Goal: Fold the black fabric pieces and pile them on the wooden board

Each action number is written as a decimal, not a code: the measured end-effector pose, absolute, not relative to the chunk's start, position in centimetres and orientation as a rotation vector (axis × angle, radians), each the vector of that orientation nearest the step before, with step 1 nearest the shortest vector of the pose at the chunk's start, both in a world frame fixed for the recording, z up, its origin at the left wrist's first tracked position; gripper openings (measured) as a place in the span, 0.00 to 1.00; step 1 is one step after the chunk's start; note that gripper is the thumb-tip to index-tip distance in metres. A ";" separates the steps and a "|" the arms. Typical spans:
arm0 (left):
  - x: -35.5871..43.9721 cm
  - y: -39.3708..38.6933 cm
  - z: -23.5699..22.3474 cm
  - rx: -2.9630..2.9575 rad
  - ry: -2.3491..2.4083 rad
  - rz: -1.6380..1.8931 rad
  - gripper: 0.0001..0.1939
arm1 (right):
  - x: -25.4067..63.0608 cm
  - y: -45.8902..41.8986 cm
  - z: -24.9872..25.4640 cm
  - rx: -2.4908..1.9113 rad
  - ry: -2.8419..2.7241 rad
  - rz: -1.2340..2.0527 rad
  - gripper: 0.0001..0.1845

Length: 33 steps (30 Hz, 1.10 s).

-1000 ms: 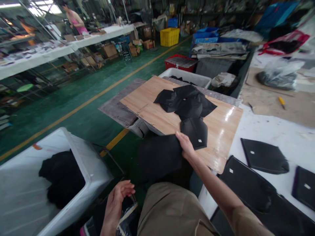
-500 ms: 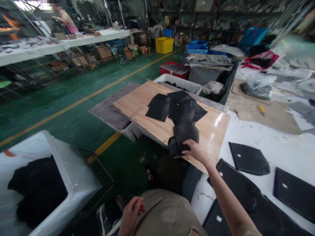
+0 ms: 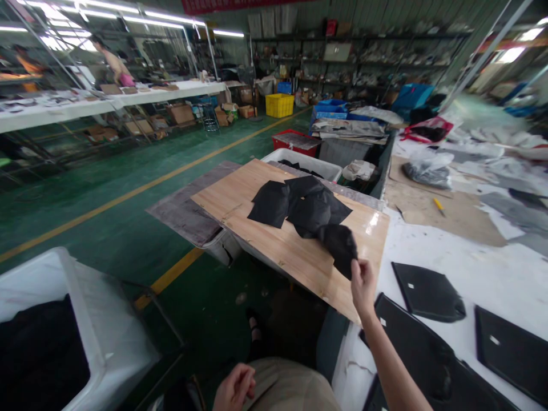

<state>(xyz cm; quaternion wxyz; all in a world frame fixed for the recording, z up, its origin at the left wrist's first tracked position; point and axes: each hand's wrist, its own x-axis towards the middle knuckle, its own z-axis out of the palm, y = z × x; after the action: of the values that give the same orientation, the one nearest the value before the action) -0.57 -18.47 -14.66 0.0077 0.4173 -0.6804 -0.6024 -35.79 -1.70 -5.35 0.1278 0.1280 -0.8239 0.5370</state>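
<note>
My right hand [image 3: 363, 283] pinches the near right edge of a black fabric piece [image 3: 340, 246], partly raised over a light wooden board [image 3: 265, 245]. The far end of this piece overlaps a loose cluster of black fabric pieces [image 3: 309, 214] on the board. Close to my lap, my left hand [image 3: 235, 388] is curled closed, with nothing visible in it. On the white table to the right lie flat black panels [image 3: 428, 291] with small white tags, several of them beside my right forearm.
A white bin [image 3: 98, 337] holding black material stands at lower left. Behind the board are another white bin [image 3: 308, 161] and a red crate [image 3: 295, 141]. A yellow-handled tool [image 3: 439, 206] lies on brown paper at right. A person [image 3: 115, 65] stands beyond the far-left table.
My right hand has gone from resting spread on the black piece to gripping its edge, shifting it to the right. My left hand's fingers have curled tighter. The view has tilted upward.
</note>
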 end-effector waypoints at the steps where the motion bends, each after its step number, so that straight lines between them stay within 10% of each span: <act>1: -0.7 -18.5 -14.6 1.296 -2.138 -1.883 0.28 | -35.9 -1.4 -4.2 0.266 -2.300 1.598 0.14; 7: -3.3 -19.2 -11.7 1.016 -2.198 -1.933 0.25 | -31.8 -3.3 0.3 0.563 -2.315 1.686 0.10; 14: -6.7 -19.0 -5.5 0.617 -1.745 -2.265 0.47 | -19.9 -9.7 -2.7 1.372 -2.620 2.001 0.09; 23: -2.1 -19.8 -5.9 1.386 -1.413 -1.943 0.14 | -18.6 -11.2 -3.5 1.884 -2.628 2.306 0.09; 28: 0.0 -19.3 -6.5 1.532 -1.347 -1.777 0.09 | -21.8 -11.9 -5.8 1.080 -2.690 2.300 0.21; 33: 0.9 -19.2 -5.6 1.576 -1.231 -1.895 0.09 | -23.9 -12.0 -9.0 0.923 -2.882 3.032 0.24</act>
<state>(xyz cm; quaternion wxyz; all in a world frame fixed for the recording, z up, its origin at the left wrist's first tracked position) 0.85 -19.17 -5.60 0.1921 0.5614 -0.4386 -0.6749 -23.94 -11.98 -9.03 -0.5405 0.1813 -0.5660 0.5955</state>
